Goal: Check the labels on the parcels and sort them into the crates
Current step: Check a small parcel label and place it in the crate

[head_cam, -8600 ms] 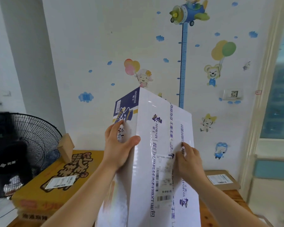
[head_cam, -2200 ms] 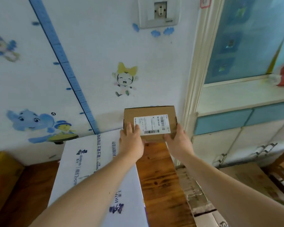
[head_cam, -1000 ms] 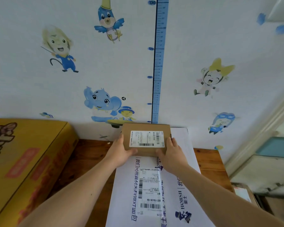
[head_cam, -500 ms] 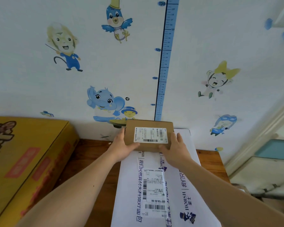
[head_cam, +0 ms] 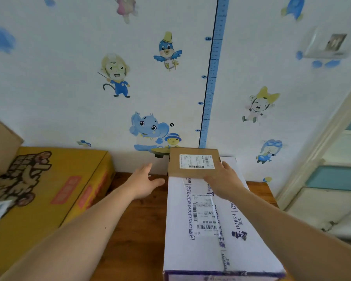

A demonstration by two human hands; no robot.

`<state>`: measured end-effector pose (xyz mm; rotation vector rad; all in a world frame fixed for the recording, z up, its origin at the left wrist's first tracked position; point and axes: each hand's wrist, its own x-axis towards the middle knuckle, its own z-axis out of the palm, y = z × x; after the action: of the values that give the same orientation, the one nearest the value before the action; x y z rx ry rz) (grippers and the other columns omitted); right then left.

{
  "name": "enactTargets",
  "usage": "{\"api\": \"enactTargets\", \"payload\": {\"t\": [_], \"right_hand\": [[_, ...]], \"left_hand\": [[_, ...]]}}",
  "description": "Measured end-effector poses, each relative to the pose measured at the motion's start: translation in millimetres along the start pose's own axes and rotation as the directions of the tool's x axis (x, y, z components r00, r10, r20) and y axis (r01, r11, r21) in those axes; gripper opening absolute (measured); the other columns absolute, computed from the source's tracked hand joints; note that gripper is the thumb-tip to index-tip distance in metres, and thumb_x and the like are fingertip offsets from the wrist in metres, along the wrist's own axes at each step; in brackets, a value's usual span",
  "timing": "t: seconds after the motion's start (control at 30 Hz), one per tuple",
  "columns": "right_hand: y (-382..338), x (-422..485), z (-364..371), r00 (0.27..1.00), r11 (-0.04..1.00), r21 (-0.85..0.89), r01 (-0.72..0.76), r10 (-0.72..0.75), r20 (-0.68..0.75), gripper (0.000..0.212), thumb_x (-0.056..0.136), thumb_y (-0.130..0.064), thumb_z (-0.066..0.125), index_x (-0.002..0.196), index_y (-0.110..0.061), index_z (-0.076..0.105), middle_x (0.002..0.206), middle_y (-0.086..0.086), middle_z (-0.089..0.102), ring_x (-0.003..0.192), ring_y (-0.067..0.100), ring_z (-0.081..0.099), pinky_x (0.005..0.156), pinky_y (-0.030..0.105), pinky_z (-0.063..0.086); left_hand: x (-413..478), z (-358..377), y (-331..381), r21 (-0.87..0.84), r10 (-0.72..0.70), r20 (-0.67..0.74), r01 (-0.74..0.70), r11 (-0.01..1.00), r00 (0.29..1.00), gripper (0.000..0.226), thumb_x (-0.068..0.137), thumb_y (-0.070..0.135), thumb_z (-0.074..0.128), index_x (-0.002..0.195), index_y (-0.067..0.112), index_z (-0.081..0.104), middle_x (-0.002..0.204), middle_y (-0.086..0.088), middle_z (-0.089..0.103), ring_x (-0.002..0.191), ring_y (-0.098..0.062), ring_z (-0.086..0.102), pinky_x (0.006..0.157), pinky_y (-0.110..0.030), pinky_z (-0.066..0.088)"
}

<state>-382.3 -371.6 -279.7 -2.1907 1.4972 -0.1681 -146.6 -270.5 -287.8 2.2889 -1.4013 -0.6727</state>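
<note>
Parcel position: small brown parcel lies flat on the far end of the white box, label up and readable side toward the person. Its long axis runs across the white box's width, crosswise to that box's own length.

Hands: right hand is the nearer one. It touches the parcel's near right corner, fingers fairly straight along the right edge and thumb at the near edge. This looks like a resting touch and not a clamp, though the underside is hidden. Left hand hangs just off the white box's left side over the wooden table, fingers spread and relaxed, holding nothing, a short gap from the parcel's left edge.

Edges: parcel's left edge sits about flush with the white box's left edge, and a bare white strip remains on its right. The wall rises directly behind the white box's far end, so nothing can be pushed farther that way.

Room: a strip of bare wood runs between the white box and the yellow carton to its left. No crate shows in view.

Judgement: parcel looks set down and read; the next pick probably lies left of the white box, which suits the free left hand.
</note>
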Motion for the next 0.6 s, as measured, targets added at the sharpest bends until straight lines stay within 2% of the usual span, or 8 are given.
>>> {"api": "enactTargets", "payload": {"t": [0.07, 0.13, 0.3, 0.4, 0.47, 0.6], "right_hand": [[-8, -11, -1, 0.999, 0.999, 0.04, 0.017, -0.016, -0.028, 0.06, 0.088, -0.049, 0.045, 0.144, -0.029, 0.035, 0.139, 0.0, 0.042, 0.129, 0.025, 0.039, 0.103, 0.046, 0.043], [-18, -24, -4, 0.998, 0.999, 0.011, 0.053, -0.053, -0.025, 0.06, 0.093, -0.045, 0.046, 0.148, -0.024, 0.032, 0.148, 0.003, 0.037, 0.136, 0.027, 0.034, 0.108, 0.045, 0.039], [-55, -42, 3, 0.986, 0.984, -0.068, 0.165, -0.164, 0.023, 0.072, 0.097, -0.05, 0.045, 0.155, -0.017, 0.018, 0.161, 0.007, 0.02, 0.146, 0.029, 0.022, 0.114, 0.047, 0.031], [-81, -62, 17, 0.96, 0.961, -0.04, 0.273, -0.271, 0.067, 0.073, 0.097, -0.054, 0.046, 0.154, -0.017, 0.021, 0.16, 0.008, 0.024, 0.145, 0.032, 0.026, 0.113, 0.048, 0.033], [-101, -77, 31, 0.94, 0.943, -0.028, 0.331, -0.327, 0.099, 0.074, 0.098, -0.053, 0.046, 0.155, -0.016, 0.018, 0.161, 0.008, 0.021, 0.146, 0.031, 0.024, 0.115, 0.045, 0.03], [-137, -104, 54, 0.897, 0.911, 0.006, 0.413, -0.408, 0.168, 0.079, 0.097, -0.053, 0.047, 0.157, -0.017, 0.011, 0.164, 0.008, 0.012, 0.15, 0.03, 0.013, 0.12, 0.044, 0.02]], "left_hand": [[-16, -9, -5, 0.012, 0.001, -0.01, -0.001, 1.0, 1.0, 0.085, 0.093, 0.052, 0.057, 0.158, 0.021, 0.012, 0.164, -0.004, 0.012, 0.15, -0.023, 0.015, 0.12, -0.038, 0.019], [-37, -20, -11, 0.008, -0.013, -0.04, 0.013, 1.0, 0.999, 0.085, 0.093, 0.052, 0.057, 0.158, 0.021, 0.011, 0.165, -0.004, 0.009, 0.151, -0.022, 0.012, 0.12, -0.037, 0.016], [-94, -41, -39, 0.01, -0.094, -0.109, 0.095, 0.995, 0.99, 0.086, 0.093, 0.056, 0.055, 0.158, 0.023, 0.009, 0.165, -0.002, 0.004, 0.151, -0.022, 0.009, 0.121, -0.038, 0.016], [-137, -51, -63, 0.028, -0.161, -0.16, 0.168, 0.985, 0.974, 0.085, 0.093, 0.054, 0.055, 0.158, 0.023, 0.01, 0.165, -0.002, 0.006, 0.151, -0.021, 0.009, 0.121, -0.037, 0.016], [-167, -59, -85, 0.025, -0.182, -0.199, 0.191, 0.981, 0.963, 0.085, 0.092, 0.053, 0.057, 0.158, 0.027, 0.009, 0.164, -0.001, 0.01, 0.15, -0.021, 0.013, 0.119, -0.037, 0.021], [-217, -81, -125, -0.013, -0.341, -0.24, 0.348, 0.937, 0.909, 0.087, 0.092, 0.057, 0.055, 0.157, 0.022, 0.01, 0.164, -0.002, 0.009, 0.15, -0.024, 0.012, 0.118, -0.042, 0.023]]}}
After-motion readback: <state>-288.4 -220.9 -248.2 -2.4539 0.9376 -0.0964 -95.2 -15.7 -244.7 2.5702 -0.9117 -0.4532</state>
